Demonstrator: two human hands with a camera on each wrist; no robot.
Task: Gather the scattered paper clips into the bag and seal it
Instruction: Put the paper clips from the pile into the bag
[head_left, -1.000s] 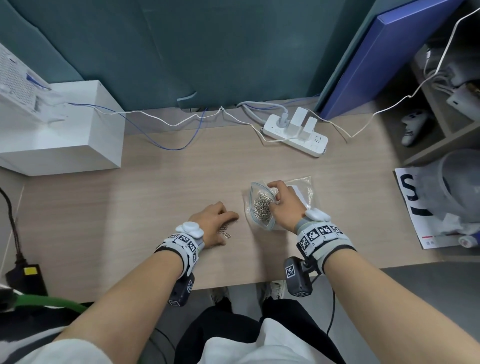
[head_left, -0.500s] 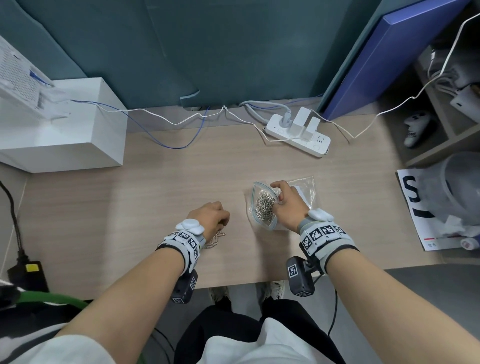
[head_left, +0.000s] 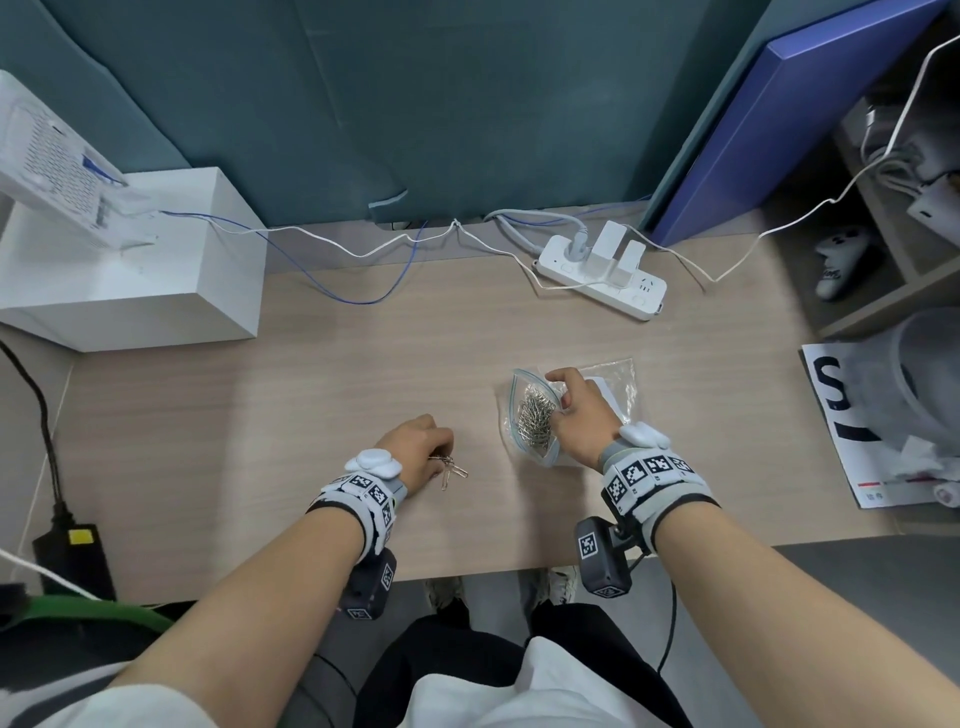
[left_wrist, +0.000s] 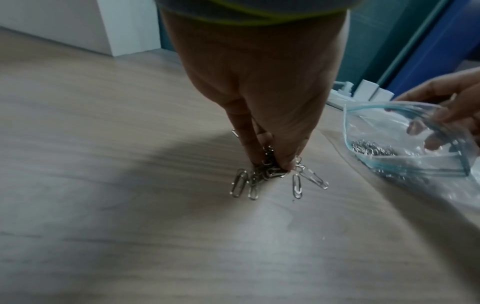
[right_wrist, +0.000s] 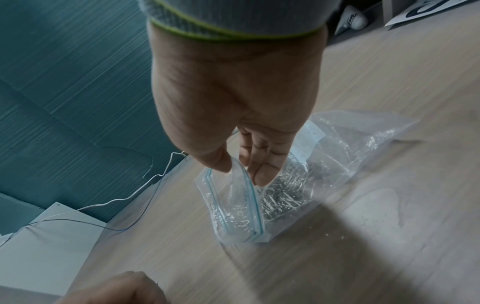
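Note:
A clear zip bag with a blue seal strip lies on the wooden desk, its mouth held wide. Inside it lies a pile of silver paper clips. My right hand pinches the bag's upper rim, thumb outside and fingers inside. To its left my left hand pinches a small bunch of paper clips against the desk. A few clips stick out loose around the fingertips. The bag shows at the right of the left wrist view.
A white power strip with plugs and thin cables sits behind the bag. A white box stands at the back left. A blue board leans at the back right, beside a printed sheet past the desk's right edge.
My left hand has drawn back toward me and curled, raking the loose clips into a bunch under its fingertips. The right hand still holds the bag's mouth apart.

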